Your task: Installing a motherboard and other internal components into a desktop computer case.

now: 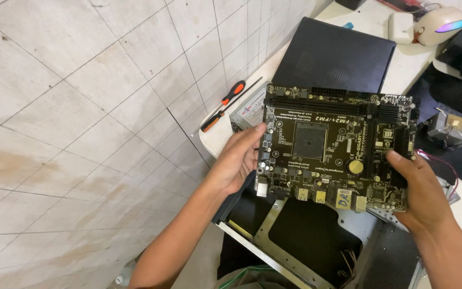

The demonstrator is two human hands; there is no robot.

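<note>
Looking down through the head camera, I see pale floor tiles (70, 107) filling the left of the view. Next, at the near corner of a white table (402, 69), lie two screwdrivers with orange and black handles (221, 111), just beside a grey power supply (247, 109). My left hand (239, 158) grips the left edge of a dark motherboard (338, 147), thumb on its face, fingers curled under it. The board is held level in the air, between both hands, above an open metal computer case (295, 235) whose bay looks bare beneath it. Behind the board lies a flat black side panel (332, 53). My right hand (421, 190) clamps the board's right edge, thumb on top. Further right, a metal heatsink cooler (450, 128) sits on a black mat, and a white mouse (439, 24) rests at the far edge. I judge the board is out of the case, not seated: nothing fastens it, and its central socket is uncovered.
</note>
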